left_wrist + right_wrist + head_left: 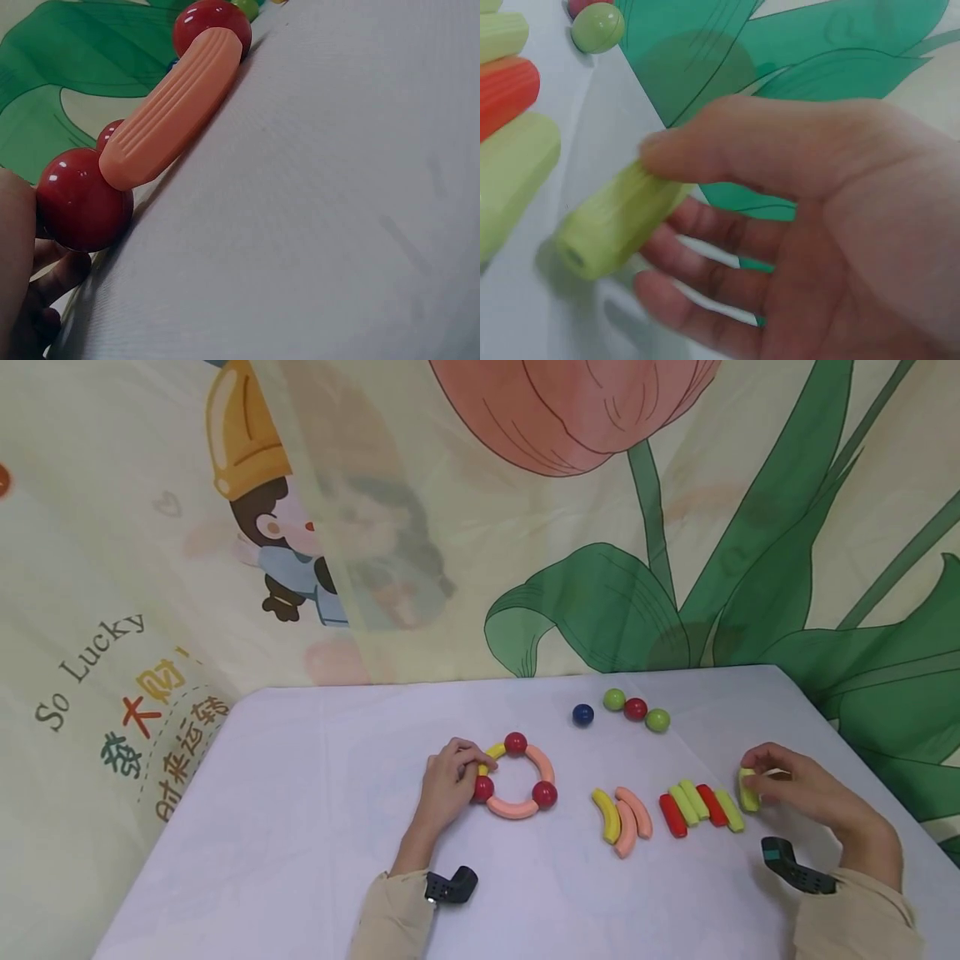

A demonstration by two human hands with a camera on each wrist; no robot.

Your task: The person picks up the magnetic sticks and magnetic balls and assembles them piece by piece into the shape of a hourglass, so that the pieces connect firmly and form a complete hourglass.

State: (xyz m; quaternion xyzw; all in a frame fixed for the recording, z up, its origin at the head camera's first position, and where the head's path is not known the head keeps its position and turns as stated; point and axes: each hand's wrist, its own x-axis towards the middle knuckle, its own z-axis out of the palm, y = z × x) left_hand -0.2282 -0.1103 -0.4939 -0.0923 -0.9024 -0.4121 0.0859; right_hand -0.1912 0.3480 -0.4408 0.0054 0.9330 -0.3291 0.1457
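Note:
A ring (513, 809) of red balls and curved yellow and salmon rods lies on the table's left part. My left hand (450, 781) holds its left side, fingers over the yellow rod (496, 750) beside a red ball (84, 199). In the left wrist view a salmon rod (172, 109) joins that ball to another red ball (213, 28). At the right, my right hand (798, 785) pinches a light green rod (622, 217) between thumb and fingers. The rod's near end shows a small dark dot, and it is tilted close over the white cloth.
Left of the right hand lies a row of straight red rods (672, 816) and light green rods (729, 811). Nearer the middle are a loose curved yellow rod (606, 815) and two salmon rods (634, 812). Behind sit a blue ball (582, 715) and green and red balls (635, 709).

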